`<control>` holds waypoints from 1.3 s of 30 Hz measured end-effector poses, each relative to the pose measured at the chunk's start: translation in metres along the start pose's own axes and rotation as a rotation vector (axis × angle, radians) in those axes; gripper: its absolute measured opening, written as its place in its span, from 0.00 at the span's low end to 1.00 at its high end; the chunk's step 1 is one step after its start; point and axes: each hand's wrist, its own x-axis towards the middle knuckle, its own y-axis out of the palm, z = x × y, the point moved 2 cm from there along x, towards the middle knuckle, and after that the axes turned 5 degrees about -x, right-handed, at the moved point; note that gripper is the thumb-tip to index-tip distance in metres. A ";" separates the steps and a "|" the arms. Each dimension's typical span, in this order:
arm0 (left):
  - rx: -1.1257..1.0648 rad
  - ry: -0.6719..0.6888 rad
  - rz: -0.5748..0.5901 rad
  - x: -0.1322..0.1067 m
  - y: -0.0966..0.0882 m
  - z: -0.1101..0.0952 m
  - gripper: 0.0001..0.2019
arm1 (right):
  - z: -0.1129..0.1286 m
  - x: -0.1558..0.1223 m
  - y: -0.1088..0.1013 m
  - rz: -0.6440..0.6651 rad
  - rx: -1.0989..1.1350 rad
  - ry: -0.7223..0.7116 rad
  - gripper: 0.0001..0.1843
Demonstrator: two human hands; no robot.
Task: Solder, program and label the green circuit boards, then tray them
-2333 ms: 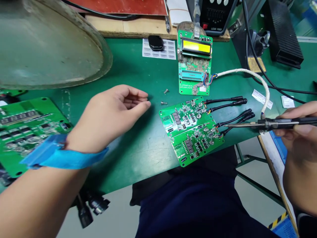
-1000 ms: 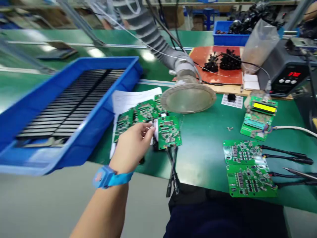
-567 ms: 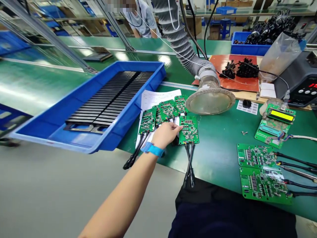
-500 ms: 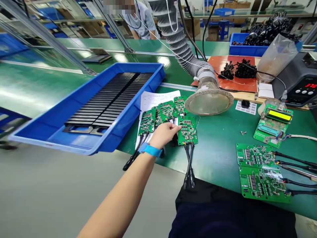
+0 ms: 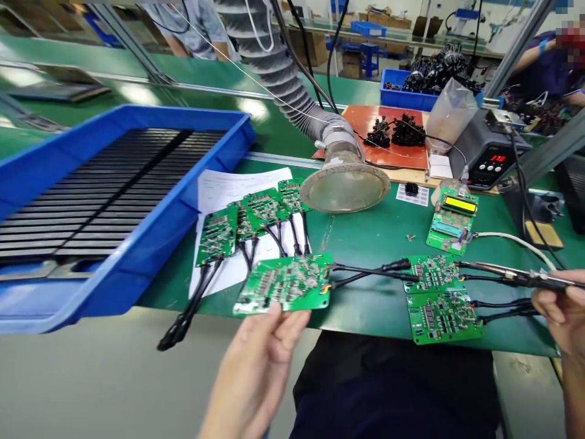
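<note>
My left hand point(image 5: 256, 366) grips the near edge of a green circuit board point(image 5: 286, 283) and holds it flat above the bench's front edge. Two black leads point(image 5: 365, 271) trail from that board to the right. My right hand point(image 5: 560, 311) at the right edge is closed on a soldering iron point(image 5: 507, 274), whose tip points left over two green boards point(image 5: 436, 299) lying side by side on the green bench point(image 5: 365, 238). Black leads run right from those two boards.
Several more boards point(image 5: 247, 216) with black leads lie on a paper sheet to the left. A blue tray point(image 5: 91, 201) of black strips fills the left. A fume hood funnel point(image 5: 345, 186), an LCD tester board point(image 5: 452, 222) and a soldering station point(image 5: 489, 158) stand behind. Other people work farther back.
My left hand has lifted one board off the pile and brought it toward me and to the right, its leads trailing. My right hand with the iron has come into view.
</note>
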 end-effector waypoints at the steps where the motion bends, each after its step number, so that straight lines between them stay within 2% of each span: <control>1: -0.065 -0.018 -0.001 -0.006 0.002 0.015 0.08 | 0.002 0.000 0.009 0.026 0.013 0.002 0.09; 4: -0.215 -0.045 0.005 -0.018 0.001 0.051 0.10 | 0.008 -0.007 0.032 0.116 0.020 -0.001 0.09; 6: -0.254 -0.044 -0.006 -0.020 -0.004 0.066 0.10 | 0.008 -0.015 0.043 0.180 0.005 0.018 0.08; 9: -0.266 -0.044 -0.036 -0.018 -0.013 0.078 0.11 | 0.003 -0.030 0.054 0.272 -0.012 0.105 0.08; 12: -0.223 -0.146 0.004 -0.020 -0.017 0.082 0.10 | -0.002 -0.042 0.064 0.378 -0.019 0.156 0.08; 14: -0.156 -0.302 0.088 -0.024 -0.021 0.082 0.11 | -0.003 -0.048 0.070 0.440 -0.034 0.154 0.08; 16: 0.019 -0.496 0.284 -0.028 -0.026 0.076 0.14 | -0.005 -0.053 0.075 0.484 -0.049 0.141 0.08; 17: 0.159 -0.542 0.406 -0.028 -0.030 0.070 0.14 | -0.007 -0.055 0.077 0.515 -0.052 0.132 0.08; 18: 0.324 -0.506 0.512 -0.026 -0.035 0.062 0.13 | -0.009 -0.057 0.079 0.549 -0.054 0.121 0.09; 19: 0.505 -0.373 0.596 -0.020 -0.038 0.051 0.13 | -0.011 -0.058 0.080 0.583 -0.061 0.108 0.09; 20: 0.682 -0.145 0.637 -0.012 -0.041 0.038 0.12 | -0.013 -0.059 0.081 0.617 -0.071 0.091 0.10; 22: 0.982 0.468 0.638 0.006 -0.040 0.012 0.10 | -0.017 -0.061 0.083 0.674 -0.102 0.053 0.12; 23: 1.125 0.695 0.668 0.015 -0.039 0.004 0.11 | -0.018 -0.061 0.083 0.689 -0.118 0.035 0.13; 24: 1.242 0.855 0.712 0.022 -0.036 -0.001 0.13 | -0.019 -0.061 0.083 0.701 -0.135 0.021 0.13; 25: 1.339 0.948 0.761 0.029 -0.034 -0.003 0.16 | -0.020 -0.061 0.084 0.712 -0.147 0.005 0.13; 28: 1.500 1.012 0.812 0.040 -0.027 0.001 0.19 | -0.017 -0.062 0.085 0.708 -0.195 -0.036 0.14; 32: 1.492 1.047 0.718 0.034 -0.023 0.013 0.19 | -0.013 -0.063 0.084 0.680 -0.262 -0.069 0.15; 37: 1.431 1.047 0.557 0.021 -0.023 0.030 0.27 | -0.018 -0.064 0.087 0.741 -0.254 -0.097 0.18; 39: 1.417 1.022 0.527 0.017 -0.022 0.034 0.32 | -0.019 -0.065 0.094 0.769 -0.245 -0.106 0.18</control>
